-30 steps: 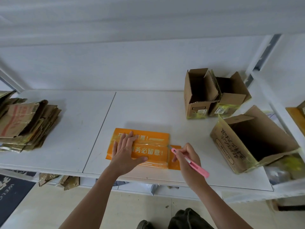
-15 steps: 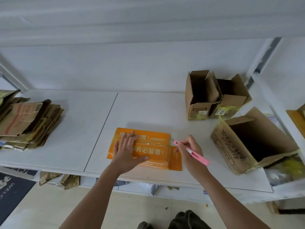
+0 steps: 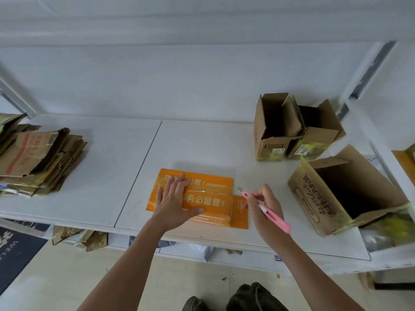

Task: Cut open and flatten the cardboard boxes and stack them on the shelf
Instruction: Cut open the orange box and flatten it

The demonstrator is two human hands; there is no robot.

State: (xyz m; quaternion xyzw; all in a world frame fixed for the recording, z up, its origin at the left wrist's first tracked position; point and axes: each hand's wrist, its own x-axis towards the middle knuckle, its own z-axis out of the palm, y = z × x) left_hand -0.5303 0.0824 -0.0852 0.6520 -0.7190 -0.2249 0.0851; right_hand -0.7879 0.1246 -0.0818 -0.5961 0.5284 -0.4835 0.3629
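From my remote seat I see the left hand spread flat, fingers straight, pressing on the orange box that lies flattened near the front edge of the white shelf. The right hand grips a pink utility knife — its blade tip sits just off the box's right end, above the small orange flap, not touching that I can make out. At the far left of the shelf rests a stack of flattened cardboard. To the right, two small open brown boxes stand side by side, touching, near the back wall, and a larger open box lies tipped on its side — opening facing up and to the right.
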